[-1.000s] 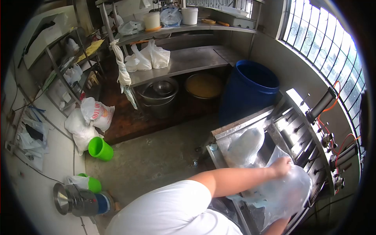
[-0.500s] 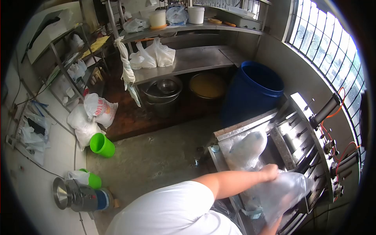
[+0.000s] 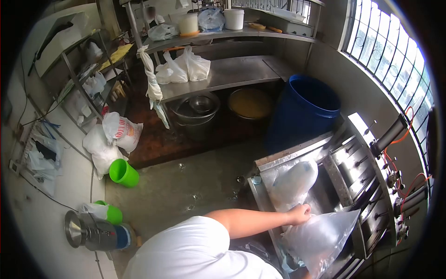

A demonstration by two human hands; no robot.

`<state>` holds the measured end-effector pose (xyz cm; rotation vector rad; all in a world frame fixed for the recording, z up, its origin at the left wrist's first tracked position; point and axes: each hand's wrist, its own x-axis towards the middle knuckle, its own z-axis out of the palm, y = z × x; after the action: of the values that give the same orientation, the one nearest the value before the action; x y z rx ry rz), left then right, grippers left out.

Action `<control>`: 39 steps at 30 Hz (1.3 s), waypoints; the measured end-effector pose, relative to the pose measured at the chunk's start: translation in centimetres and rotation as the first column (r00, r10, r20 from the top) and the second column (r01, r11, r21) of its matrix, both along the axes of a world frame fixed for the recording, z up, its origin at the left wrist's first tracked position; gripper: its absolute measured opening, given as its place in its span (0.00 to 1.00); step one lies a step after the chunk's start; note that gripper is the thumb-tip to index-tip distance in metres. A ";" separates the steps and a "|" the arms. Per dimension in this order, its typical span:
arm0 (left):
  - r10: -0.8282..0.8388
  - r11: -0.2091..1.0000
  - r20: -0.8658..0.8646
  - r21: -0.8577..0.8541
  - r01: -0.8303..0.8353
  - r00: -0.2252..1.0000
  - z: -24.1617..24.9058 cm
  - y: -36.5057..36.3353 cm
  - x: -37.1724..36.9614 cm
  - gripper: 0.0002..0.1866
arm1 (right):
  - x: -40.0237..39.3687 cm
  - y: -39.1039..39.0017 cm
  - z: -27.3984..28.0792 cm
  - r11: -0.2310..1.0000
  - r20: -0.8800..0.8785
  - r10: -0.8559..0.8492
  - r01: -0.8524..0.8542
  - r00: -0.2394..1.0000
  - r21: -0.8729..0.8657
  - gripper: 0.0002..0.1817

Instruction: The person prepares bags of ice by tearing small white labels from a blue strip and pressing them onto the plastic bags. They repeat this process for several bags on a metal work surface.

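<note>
My left hand (image 3: pixel 299 214) is closed on the edge of a clear plastic bag (image 3: pixel 327 235), which spreads out to the right and down toward the lower frame edge. Only a sliver of my right hand (image 3: pixel 306 275) shows at the bottom, beside the bag's lower part; its fingers are hidden. Just beyond my left hand, a bulging clear plastic bag (image 3: pixel 295 179) lies on the metal worktop. Beside the bags stands a steel machine (image 3: pixel 357 160) with black cylinders and orange hoses.
A tall blue barrel (image 3: pixel 302 116) stands beyond the machine. Green buckets (image 3: pixel 124 173), stuffed white sacks (image 3: pixel 104 149) and a steel appliance (image 3: pixel 90 230) line the left wall. White bags (image 3: pixel 197 64) sit on a steel table (image 3: pixel 232 72), with metal basins (image 3: pixel 195 107) underneath.
My left hand has moved left and slightly down, drawing the bag's edge with it. My right hand has gone down to the frame's lower edge. The bag is spread wider.
</note>
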<state>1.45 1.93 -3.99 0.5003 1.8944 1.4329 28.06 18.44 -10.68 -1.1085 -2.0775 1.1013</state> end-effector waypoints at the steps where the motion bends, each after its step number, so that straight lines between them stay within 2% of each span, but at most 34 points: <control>1: 0.026 0.988 -0.183 0.156 0.003 0.983 -0.4 -1.3 0.8 0.29 | 0.1 -0.3 -0.1 1.000 0.002 -0.007 0.007 1.000 0.000 0.08; 2: 0.080 0.951 -0.352 0.307 0.034 0.933 -1.3 -2.3 1.7 0.33 | 0.3 -0.5 0.1 1.000 -0.006 -0.005 0.005 1.000 0.004 0.08; 4: -0.166 0.927 -0.639 0.159 0.340 0.751 -3.5 -4.5 2.2 0.52 | 0.3 -0.8 0.2 1.000 -0.015 0.011 -0.011 1.000 0.006 0.08; 5: -0.170 0.925 -0.637 0.159 0.345 0.751 -1.7 -6.1 3.3 0.52 | 0.1 -1.1 0.1 1.000 -0.021 0.020 -0.020 1.000 0.004 0.08; 7: -0.383 0.883 -0.635 -0.038 0.468 0.671 2.2 -8.3 6.0 0.64 | -0.6 -1.6 0.0 0.999 -0.041 0.041 -0.040 0.998 0.009 0.07; 11: -0.363 0.924 -0.550 -0.109 0.367 0.752 4.6 -6.4 6.4 0.71 | -2.8 -2.5 -0.4 0.992 -0.111 0.127 -0.124 0.986 0.027 0.07; 13: -0.368 0.929 -0.537 -0.245 0.277 0.759 4.9 -5.5 5.6 0.69 | -4.1 -2.8 -0.3 0.985 -0.140 0.174 -0.170 0.975 0.043 0.07; 18: -0.448 0.882 -0.507 -0.385 0.272 0.736 3.3 -5.0 3.4 0.65 | -5.8 -2.6 0.6 0.970 -0.217 0.241 -0.230 0.946 0.073 0.06; 21: -0.421 0.897 -0.524 -0.363 0.253 0.741 1.0 -5.4 2.8 0.64 | -5.1 -2.7 1.2 0.968 -0.265 0.249 -0.228 0.932 0.106 0.06; 23: -0.222 0.973 -0.613 -0.193 0.129 0.758 -1.1 -6.5 3.6 0.62 | -4.3 -3.9 1.6 0.969 -0.287 0.245 -0.222 0.926 0.109 0.06; 24: -0.222 0.973 -0.613 -0.193 0.128 0.758 -1.0 -7.3 4.0 0.62 | -3.4 -5.5 2.3 0.985 -0.356 0.154 -0.172 0.922 -0.020 0.07; 25: -0.149 0.986 -0.559 -0.148 0.079 0.815 -1.1 -8.2 4.5 0.59 | -2.6 -7.0 2.6 0.980 -0.408 0.056 -0.128 0.911 -0.152 0.08; 26: -0.073 0.994 -0.499 -0.104 0.024 0.864 -0.9 -9.0 5.0 0.56 | -1.7 -8.0 2.2 0.988 -0.387 0.039 -0.093 0.921 -0.122 0.08; 27: -0.069 0.994 -0.499 -0.104 0.019 0.864 0.0 -9.7 4.6 0.56 | -0.1 -7.6 0.8 0.963 -0.300 0.105 -0.172 0.948 -0.207 0.10; 28: -0.317 0.939 -0.223 -0.212 0.272 0.922 1.4 -10.4 3.6 0.52 | 0.9 -7.1 -0.5 0.924 -0.216 0.181 -0.241 0.960 -0.297 0.12; 29: -0.519 0.819 0.085 -0.235 0.523 0.851 2.5 -11.1 3.3 0.48 | 0.5 -8.2 -0.3 0.884 -0.326 0.258 -0.358 0.910 -0.300 0.12; 30: -0.515 0.821 0.085 -0.236 0.520 0.853 3.4 -11.9 4.2 0.48 | -0.6 -10.4 1.6 0.835 -0.432 0.324 -0.469 0.842 -0.288 0.11; 32: -0.566 0.811 -0.115 0.099 0.576 0.816 5.0 -13.1 6.3 0.37 | -1.9 -12.0 6.3 0.792 -0.448 0.371 -0.529 0.814 -0.305 0.11; 33: -0.598 0.782 -0.103 0.143 0.606 0.795 5.1 -13.1 6.4 0.33 | -2.4 -11.8 7.9 0.741 -0.427 0.441 -0.589 0.789 -0.323 0.09; 34: -0.598 0.782 -0.098 0.148 0.606 0.796 5.9 -13.1 6.4 0.33 | -3.0 -11.8 9.7 0.684 -0.405 0.511 -0.644 0.759 -0.344 0.07; 35: -0.653 0.733 -0.007 0.247 0.634 0.757 7.0 -13.2 6.2 0.30 | -3.9 -12.6 12.3 0.639 -0.484 0.451 -0.650 0.750 -0.411 0.05; 36: -0.706 0.680 0.073 0.347 0.646 0.704 7.6 -13.1 6.1 0.28 | -4.7 -12.6 13.3 0.640 -0.480 0.454 -0.650 0.751 -0.411 0.05; 37: -0.699 0.697 0.132 0.345 0.629 0.703 6.3 -12.6 5.9 0.25 | -5.2 -12.4 13.9 0.645 -0.486 0.463 -0.658 0.741 -0.388 0.05; 38: -0.659 0.711 0.055 0.370 0.598 0.750 8.3 -13.4 5.7 0.21 | -5.6 -12.3 14.6 0.651 -0.491 0.473 -0.665 0.732 -0.365 0.06; 39: -0.644 0.729 0.025 0.323 0.604 0.764 8.8 -13.9 5.1 0.19 | -6.0 -12.7 15.5 0.645 -0.493 0.455 -0.656 0.741 -0.392 0.07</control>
<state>6.60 -11.97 4.86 1.0503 1.2092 1.2351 22.10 5.72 4.85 -0.3713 -1.8871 2.1411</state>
